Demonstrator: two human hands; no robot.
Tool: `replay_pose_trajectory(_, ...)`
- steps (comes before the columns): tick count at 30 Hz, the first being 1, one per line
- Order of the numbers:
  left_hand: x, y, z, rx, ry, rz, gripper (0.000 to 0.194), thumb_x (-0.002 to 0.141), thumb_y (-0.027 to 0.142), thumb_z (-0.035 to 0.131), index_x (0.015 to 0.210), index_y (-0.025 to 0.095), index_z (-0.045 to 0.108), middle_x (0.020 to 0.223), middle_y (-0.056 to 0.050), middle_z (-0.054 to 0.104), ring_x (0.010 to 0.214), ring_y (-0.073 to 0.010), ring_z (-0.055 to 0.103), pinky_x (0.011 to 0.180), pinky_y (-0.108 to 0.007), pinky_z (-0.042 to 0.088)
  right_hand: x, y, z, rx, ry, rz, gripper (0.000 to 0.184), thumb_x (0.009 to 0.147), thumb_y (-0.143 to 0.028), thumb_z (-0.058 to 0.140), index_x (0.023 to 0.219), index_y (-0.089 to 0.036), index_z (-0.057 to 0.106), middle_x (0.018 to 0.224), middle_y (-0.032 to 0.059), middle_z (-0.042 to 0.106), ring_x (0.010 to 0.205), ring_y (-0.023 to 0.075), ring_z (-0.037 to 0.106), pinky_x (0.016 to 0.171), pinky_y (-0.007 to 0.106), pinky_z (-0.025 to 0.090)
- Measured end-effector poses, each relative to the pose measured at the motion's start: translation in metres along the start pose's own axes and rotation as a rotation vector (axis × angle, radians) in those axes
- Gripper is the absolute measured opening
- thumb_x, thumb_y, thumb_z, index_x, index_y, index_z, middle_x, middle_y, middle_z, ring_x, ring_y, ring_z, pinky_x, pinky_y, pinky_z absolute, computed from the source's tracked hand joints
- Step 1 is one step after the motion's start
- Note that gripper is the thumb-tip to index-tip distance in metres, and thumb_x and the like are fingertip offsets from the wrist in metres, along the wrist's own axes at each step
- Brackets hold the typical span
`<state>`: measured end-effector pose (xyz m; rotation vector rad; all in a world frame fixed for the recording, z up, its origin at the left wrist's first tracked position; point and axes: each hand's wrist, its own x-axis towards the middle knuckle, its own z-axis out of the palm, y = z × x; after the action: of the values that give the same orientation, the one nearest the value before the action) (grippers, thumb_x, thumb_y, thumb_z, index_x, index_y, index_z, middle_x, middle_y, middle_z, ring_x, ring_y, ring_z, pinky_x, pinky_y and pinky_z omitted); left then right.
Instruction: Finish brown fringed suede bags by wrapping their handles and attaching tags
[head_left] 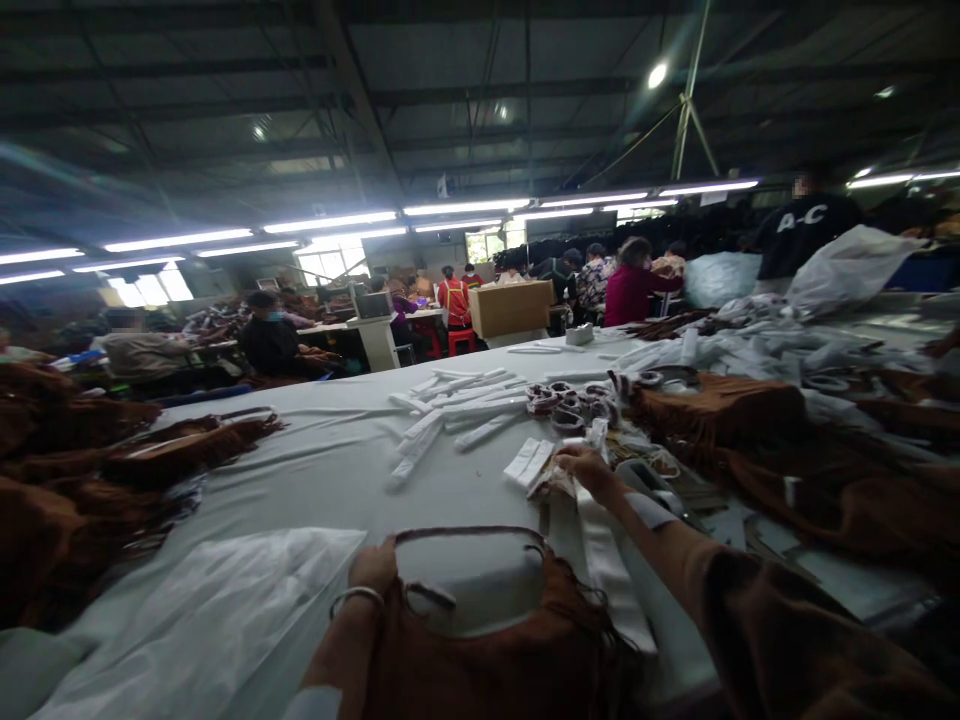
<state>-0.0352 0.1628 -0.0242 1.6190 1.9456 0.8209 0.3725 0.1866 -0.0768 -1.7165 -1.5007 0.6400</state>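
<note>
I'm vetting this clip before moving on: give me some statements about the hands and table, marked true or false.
1. The left hand is on the brown bag. True.
2. The right hand is on the bag's strap too. False: the right hand is beside the white packets.
3. A plastic sheet lies on the table, left of the brown bag. True.
4. A bracelet is on the right wrist. False: the bracelet is on the left.
</note>
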Motion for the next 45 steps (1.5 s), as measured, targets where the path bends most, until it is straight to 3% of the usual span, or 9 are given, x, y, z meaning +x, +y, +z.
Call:
replay_pose_trajectory(3, 0.005, -0.016, 0.006, 0.136, 0.005, -0.021, 0.041, 0.078, 0.042, 0.052, 0.094, 0.009, 0.071, 0.091, -0.027, 0.071, 0.105, -0.0449, 0.065, 0.095, -0.059, 0.048, 0.006, -0.011, -0.014, 0.201, -0.004, 0.025, 0.032, 0.075, -0.036, 0.052, 0.084, -0.012, 0.072, 0.077, 0.0088, 0.073, 0.068, 0.0193, 0.064, 0.062, 0.029, 0.048)
replay_pose_trajectory(7, 0.004, -0.015, -0.002, 0.224, 0.054, 0.125, 0.063, 0.080, 0.043, 0.047, 0.117, -0.005, 0.064, 0.125, -0.031, 0.063, 0.131, -0.0416, 0.049, 0.115, -0.050, 0.034, 0.012, -0.024, -0.029, 0.383, 0.033, 0.044, 0.032, 0.071, -0.039, 0.058, 0.086, -0.014, 0.072, 0.084, 0.0086, 0.074, 0.075, 0.0204, 0.064, 0.070, 0.032, 0.049)
replay_pose_trajectory(12, -0.015, 0.010, -0.015, 0.154, 0.030, 0.294, 0.060, 0.081, 0.048, 0.046, 0.110, 0.001, 0.069, 0.114, -0.024, 0.069, 0.115, -0.0349, 0.060, 0.107, -0.045, 0.044, 0.007, -0.048, -0.036, 0.524, 0.025, 0.052, 0.032, 0.067, -0.039, 0.066, 0.088, -0.017, 0.073, 0.093, 0.0087, 0.075, 0.084, 0.0214, 0.064, 0.077, 0.034, 0.048)
replay_pose_trajectory(20, -0.070, 0.084, -0.030, -0.270, -0.139, 0.467, 0.038, 0.084, 0.039, 0.059, 0.107, 0.012, 0.071, 0.107, -0.015, 0.073, 0.091, -0.0245, 0.070, 0.081, -0.037, 0.057, -0.045, -0.132, -0.017, 0.671, -0.284, -0.031, 0.030, 0.068, -0.039, 0.076, 0.087, -0.016, 0.077, 0.108, 0.0128, 0.075, 0.097, 0.0224, 0.065, 0.083, 0.032, 0.048)
replay_pose_trajectory(25, -0.088, 0.112, -0.040, -0.144, -0.180, 0.616, 0.045, 0.081, 0.033, 0.068, 0.121, 0.012, 0.068, 0.114, -0.017, 0.070, 0.076, -0.0194, 0.069, 0.074, -0.033, 0.054, -0.085, -0.177, 0.018, 0.809, -0.474, -0.095, 0.023, 0.063, -0.032, 0.080, 0.079, -0.016, 0.077, 0.103, 0.0089, 0.075, 0.093, 0.0208, 0.064, 0.086, 0.033, 0.047)
replay_pose_trajectory(31, -0.102, 0.108, -0.062, 0.031, -0.250, 0.738, 0.024, 0.088, 0.031, 0.060, 0.084, 0.017, 0.079, 0.079, -0.008, 0.077, 0.073, -0.0198, 0.067, 0.068, -0.028, 0.046, -0.121, -0.202, 0.042, 0.978, -0.607, -0.112, 0.021, 0.065, -0.030, 0.080, 0.078, -0.015, 0.076, 0.084, 0.0046, 0.074, 0.078, 0.0169, 0.063, 0.078, 0.031, 0.047)
replay_pose_trajectory(37, -0.122, 0.111, -0.085, -0.049, -0.263, 0.681, 0.020, 0.080, 0.020, 0.058, 0.073, 0.014, 0.076, 0.063, -0.002, 0.068, 0.063, -0.0147, 0.061, 0.058, -0.024, 0.039, -0.150, -0.204, 0.057, 0.996, -0.704, -0.237, 0.036, 0.071, -0.032, 0.082, 0.103, -0.018, 0.075, 0.098, 0.0041, 0.073, 0.089, 0.0159, 0.063, 0.085, 0.030, 0.046)
replay_pose_trajectory(42, -0.135, 0.114, -0.096, -0.291, -0.283, 0.527, 0.021, 0.079, 0.028, 0.060, 0.071, 0.013, 0.072, 0.059, 0.000, 0.061, 0.057, -0.0116, 0.052, 0.054, -0.023, 0.038, -0.172, -0.192, 0.064, 0.785, -0.787, -0.216, 0.031, 0.074, -0.041, 0.081, 0.087, -0.014, 0.076, 0.082, 0.0050, 0.072, 0.079, 0.0167, 0.063, 0.079, 0.032, 0.049)
replay_pose_trajectory(45, -0.140, 0.106, -0.094, -0.398, -0.268, 0.413, 0.022, 0.077, 0.034, 0.065, 0.073, 0.013, 0.072, 0.058, 0.001, 0.060, 0.055, -0.0111, 0.049, 0.052, -0.023, 0.036, -0.176, -0.192, 0.055, 0.781, -0.833, -0.230, 0.035, 0.072, -0.040, 0.083, 0.096, -0.015, 0.076, 0.093, 0.0069, 0.073, 0.086, 0.0180, 0.064, 0.080, 0.031, 0.050)
